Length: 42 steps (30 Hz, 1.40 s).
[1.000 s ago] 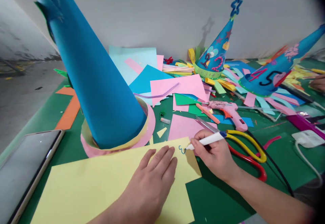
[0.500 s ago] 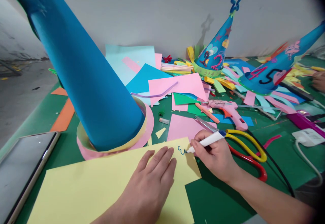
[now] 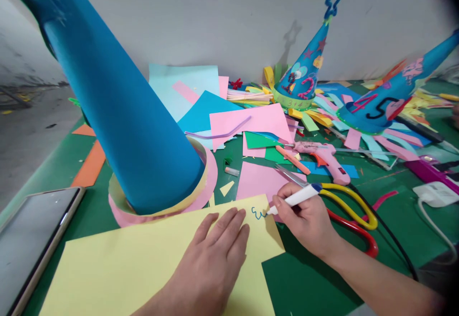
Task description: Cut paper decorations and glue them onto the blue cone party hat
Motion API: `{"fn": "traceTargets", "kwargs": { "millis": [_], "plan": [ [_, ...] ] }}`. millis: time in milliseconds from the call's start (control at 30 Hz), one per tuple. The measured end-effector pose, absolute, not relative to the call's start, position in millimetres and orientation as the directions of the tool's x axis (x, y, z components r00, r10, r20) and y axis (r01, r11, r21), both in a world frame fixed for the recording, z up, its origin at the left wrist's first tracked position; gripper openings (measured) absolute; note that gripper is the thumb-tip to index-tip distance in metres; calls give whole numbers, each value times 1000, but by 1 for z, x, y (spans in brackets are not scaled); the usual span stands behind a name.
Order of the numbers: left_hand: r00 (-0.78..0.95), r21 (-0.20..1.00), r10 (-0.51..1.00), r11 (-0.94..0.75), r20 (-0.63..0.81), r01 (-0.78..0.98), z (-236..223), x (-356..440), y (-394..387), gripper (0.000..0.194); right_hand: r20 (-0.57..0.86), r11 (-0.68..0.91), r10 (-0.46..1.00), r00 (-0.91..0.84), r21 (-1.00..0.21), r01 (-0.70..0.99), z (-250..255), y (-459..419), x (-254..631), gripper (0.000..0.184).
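Note:
A sheet of yellow paper (image 3: 129, 263) lies at the front of the green table. Flat on it rests my left hand (image 3: 213, 254), fingers stretched out and slightly apart. My right hand (image 3: 304, 220) grips a white marker (image 3: 296, 197) with a dark blue end, its tip touching the paper near the upper right corner. A short wavy blue line (image 3: 257, 213) is drawn there, left of the tip. Just behind the right hand lie scissors (image 3: 353, 201) with one yellow and one red handle. Beyond the paper stands a tall blue paper cone (image 3: 125, 110) with a pink and yellow brim.
A pink glue gun (image 3: 324, 156) lies behind the scissors. Two decorated blue cone hats (image 3: 304, 67) stand further back among coloured paper strips. At the left edge is a phone (image 3: 32, 234); a white plug (image 3: 435, 193) with cables lies at right.
The marker tip has moved slightly right, and the wavy blue line is a bit longer. My left hand stays in place. Another person's hand at the far right has mostly left the view.

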<state>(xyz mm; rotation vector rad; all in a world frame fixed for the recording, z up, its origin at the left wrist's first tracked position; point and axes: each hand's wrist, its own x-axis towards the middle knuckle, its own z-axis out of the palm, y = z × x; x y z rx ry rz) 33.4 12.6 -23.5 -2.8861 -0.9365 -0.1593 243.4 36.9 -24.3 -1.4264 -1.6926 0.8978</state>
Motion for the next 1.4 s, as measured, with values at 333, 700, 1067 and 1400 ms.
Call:
{"fn": "traceTargets", "kwargs": {
  "millis": [333, 700, 1067, 1400],
  "plan": [
    [804, -56, 578, -806, 140, 590, -25, 33, 12, 39, 117, 154, 987, -105, -862, 482, -22, 38, 242, 15],
    [785, -11, 596, -795, 171, 606, -32, 32, 12, 39, 153, 186, 983, -105, -830, 525, -21, 40, 242, 14],
    [784, -6, 597, -795, 173, 607, -34, 31, 11, 38, 151, 175, 984, -90, -816, 551, -20, 39, 242, 16],
    [782, 5, 601, -793, 167, 609, -36, 30, 11, 39, 123, 156, 987, -99, -853, 497, -21, 39, 242, 17]
  ]
}}
